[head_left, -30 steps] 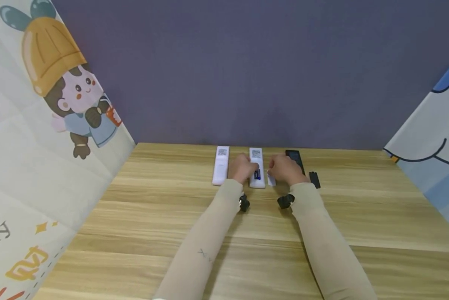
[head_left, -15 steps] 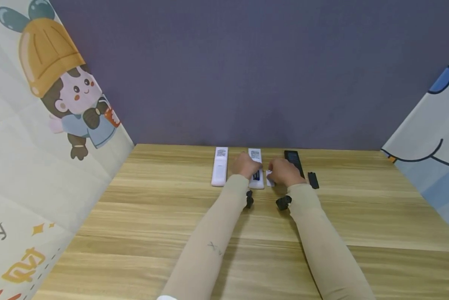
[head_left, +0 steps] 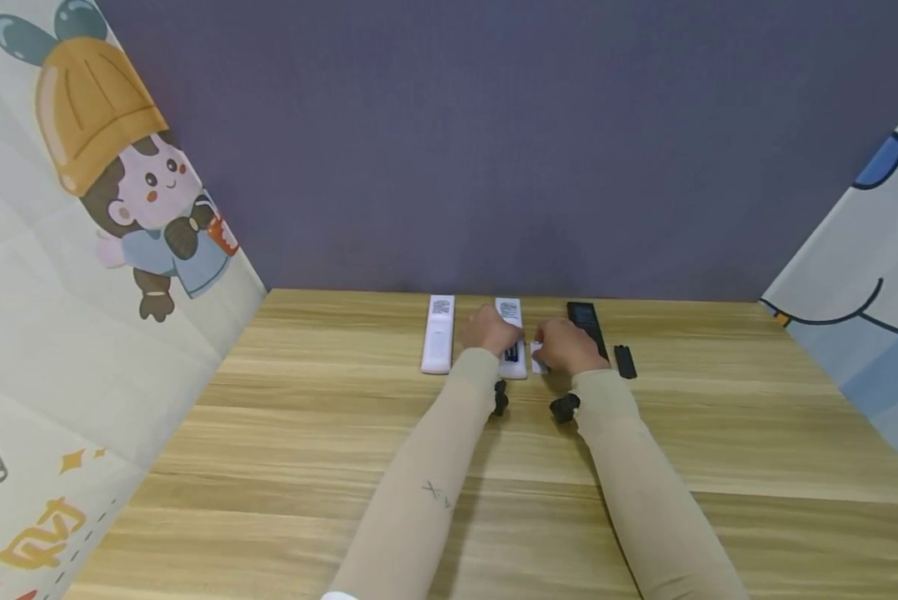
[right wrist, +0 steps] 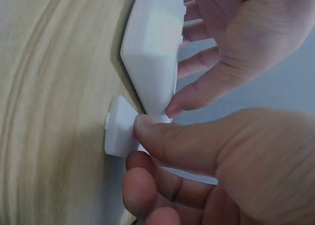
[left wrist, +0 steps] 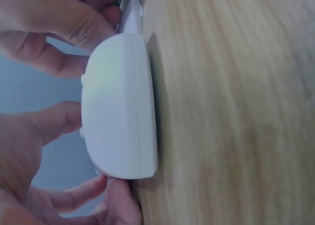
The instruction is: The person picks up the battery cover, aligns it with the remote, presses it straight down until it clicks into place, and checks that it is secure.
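In the head view, a white remote control (head_left: 513,370) lies back side up at the table's middle, its dark batteries (head_left: 511,354) partly showing in an uncovered compartment. My left hand (head_left: 491,331) grips this remote, fingers along its left side and thumb over the top near the compartment. At the remote's right, my right hand (head_left: 569,346) pinches a small white battery cover (head_left: 539,367). In the right wrist view, the thumb presses the face of the cover (right wrist: 120,129), with curled fingers beside it. The left wrist view shows the rounded end of the remote (left wrist: 118,107) on the tabletop.
Another white remote control (head_left: 438,337) lies at the left with its cover on. A black remote control (head_left: 586,317) sits behind my right hand, and a black battery cover (head_left: 625,362) lies farther right. A dark panel (head_left: 449,150) rises behind the wooden table (head_left: 284,433).
My left hand has shifted right, bringing its thumb farther across the middle remote. The right hand stays at the white cover. The head view has shifted slightly.
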The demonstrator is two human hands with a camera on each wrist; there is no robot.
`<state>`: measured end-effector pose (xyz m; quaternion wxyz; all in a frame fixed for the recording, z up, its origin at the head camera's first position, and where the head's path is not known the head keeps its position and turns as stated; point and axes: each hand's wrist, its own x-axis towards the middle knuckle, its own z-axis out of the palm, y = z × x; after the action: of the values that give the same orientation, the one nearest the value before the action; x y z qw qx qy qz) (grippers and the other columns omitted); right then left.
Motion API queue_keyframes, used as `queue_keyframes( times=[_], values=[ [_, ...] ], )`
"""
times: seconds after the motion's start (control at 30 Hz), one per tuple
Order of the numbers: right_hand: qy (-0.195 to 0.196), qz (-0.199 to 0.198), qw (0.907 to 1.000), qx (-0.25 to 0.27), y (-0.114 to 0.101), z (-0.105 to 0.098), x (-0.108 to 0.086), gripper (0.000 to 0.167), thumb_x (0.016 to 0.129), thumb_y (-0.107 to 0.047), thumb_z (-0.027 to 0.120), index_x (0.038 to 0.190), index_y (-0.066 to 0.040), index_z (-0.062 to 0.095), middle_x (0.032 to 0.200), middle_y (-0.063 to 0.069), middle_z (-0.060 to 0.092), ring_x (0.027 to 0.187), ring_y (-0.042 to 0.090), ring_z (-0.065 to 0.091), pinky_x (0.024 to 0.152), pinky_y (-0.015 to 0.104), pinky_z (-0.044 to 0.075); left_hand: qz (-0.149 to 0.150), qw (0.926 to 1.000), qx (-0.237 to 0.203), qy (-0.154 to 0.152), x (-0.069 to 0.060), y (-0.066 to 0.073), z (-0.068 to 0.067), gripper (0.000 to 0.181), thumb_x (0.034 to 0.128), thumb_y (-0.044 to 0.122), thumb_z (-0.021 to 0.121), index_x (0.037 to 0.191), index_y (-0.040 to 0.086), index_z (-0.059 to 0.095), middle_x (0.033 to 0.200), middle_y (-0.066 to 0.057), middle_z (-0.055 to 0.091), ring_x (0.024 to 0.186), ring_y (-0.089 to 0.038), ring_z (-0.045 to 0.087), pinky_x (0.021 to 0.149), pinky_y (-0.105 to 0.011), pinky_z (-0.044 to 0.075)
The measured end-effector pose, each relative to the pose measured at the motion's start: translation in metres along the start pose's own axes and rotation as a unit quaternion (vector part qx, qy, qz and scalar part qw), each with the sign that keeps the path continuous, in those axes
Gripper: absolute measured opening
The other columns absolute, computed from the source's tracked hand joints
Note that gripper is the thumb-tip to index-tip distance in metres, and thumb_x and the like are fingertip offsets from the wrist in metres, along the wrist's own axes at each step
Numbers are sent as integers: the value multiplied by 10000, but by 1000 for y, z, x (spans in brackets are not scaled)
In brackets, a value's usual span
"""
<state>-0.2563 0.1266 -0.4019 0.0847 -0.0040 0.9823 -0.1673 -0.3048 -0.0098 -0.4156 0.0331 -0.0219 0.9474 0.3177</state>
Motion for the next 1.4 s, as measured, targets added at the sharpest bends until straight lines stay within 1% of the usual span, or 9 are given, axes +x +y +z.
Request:
queue_keyframes(
  times=[0.13, 0.27, 0.37, 0.53, 0.67, 0.87, 1.17, 1.33, 1.4],
  values=[
    [40, 49, 9999, -150, -3, 3, 0, 258, 969, -164, 656, 1197, -48, 689, 1231, 159, 695, 1004, 328, 679, 844, 517, 554, 34, 10000, -63, 25, 1, -2, 1, 376, 756, 409, 870, 909, 107, 708, 891, -49, 711, 736, -199, 617, 618, -354, 513],
    [81, 127, 9993, -334, -6, 5, 1, 277, 972, -152, 640, 1226, -45, 673, 1236, 165, 699, 1003, 352, 693, 833, 530, 564, 69, 9999, -65, 83, 2, -3, 1, 372, 753, 403, 869, 901, 104, 703, 904, -64, 719, 760, -217, 623, 641, -364, 523],
    [40, 200, 9992, -338, -7, 6, 1, 284, 982, -149, 634, 1246, -47, 650, 1226, 169, 699, 993, 359, 694, 822, 534, 563, 81, 9999, -57, 94, 2, -2, 1, 357, 761, 410, 864, 879, 113, 706, 901, -62, 725, 763, -219, 626, 647, -369, 525],
    [-82, 259, 9993, -266, -6, 6, 2, 301, 992, -145, 627, 1278, -51, 618, 1245, 173, 685, 1013, 369, 687, 840, 544, 557, 6, 10000, -28, -70, 0, -1, 1, 326, 786, 411, 848, 830, 120, 705, 838, -42, 707, 694, -191, 610, 568, -337, 489],
    [-104, 259, 9992, -286, -4, 6, 4, 290, 987, -144, 626, 1265, -59, 618, 1236, 167, 685, 1007, 359, 684, 824, 535, 555, -97, 9998, 20, -176, -1, 1, 1, 335, 791, 414, 843, 853, 118, 699, 847, -42, 700, 667, -173, 602, 522, -311, 475],
    [-79, 228, 9991, -337, -4, 6, 5, 286, 979, -132, 618, 1254, -57, 621, 1225, 168, 689, 981, 345, 679, 795, 521, 552, -89, 9999, 61, -119, 1, 0, 2, 339, 791, 420, 844, 878, 119, 714, 886, -48, 715, 687, -178, 606, 526, -318, 466],
    [-14, 170, 9992, -359, -2, 8, 6, 284, 978, -129, 616, 1253, -56, 612, 1215, 165, 683, 937, 314, 662, 766, 493, 544, -131, 9999, -29, -77, 1, 0, 3, 380, 751, 414, 868, 901, 103, 709, 857, -49, 694, 682, -182, 600, 540, -315, 475],
    [-37, 136, 9994, -321, -3, 8, 5, 295, 986, -137, 617, 1267, -46, 601, 1209, 181, 679, 919, 315, 661, 758, 494, 542, -112, 9998, -157, -63, 1, -1, 4, 379, 754, 386, 866, 945, 101, 704, 825, -45, 686, 657, -181, 610, 528, -314, 466],
    [-30, 118, 9995, -294, -3, 8, 5, 295, 986, -141, 619, 1265, -48, 602, 1205, 183, 678, 913, 318, 660, 756, 496, 539, -78, 9999, -105, -37, 1, -2, 5, 373, 763, 400, 855, 936, 105, 705, 811, -46, 688, 639, -180, 609, 515, -315, 464]
  ],
)
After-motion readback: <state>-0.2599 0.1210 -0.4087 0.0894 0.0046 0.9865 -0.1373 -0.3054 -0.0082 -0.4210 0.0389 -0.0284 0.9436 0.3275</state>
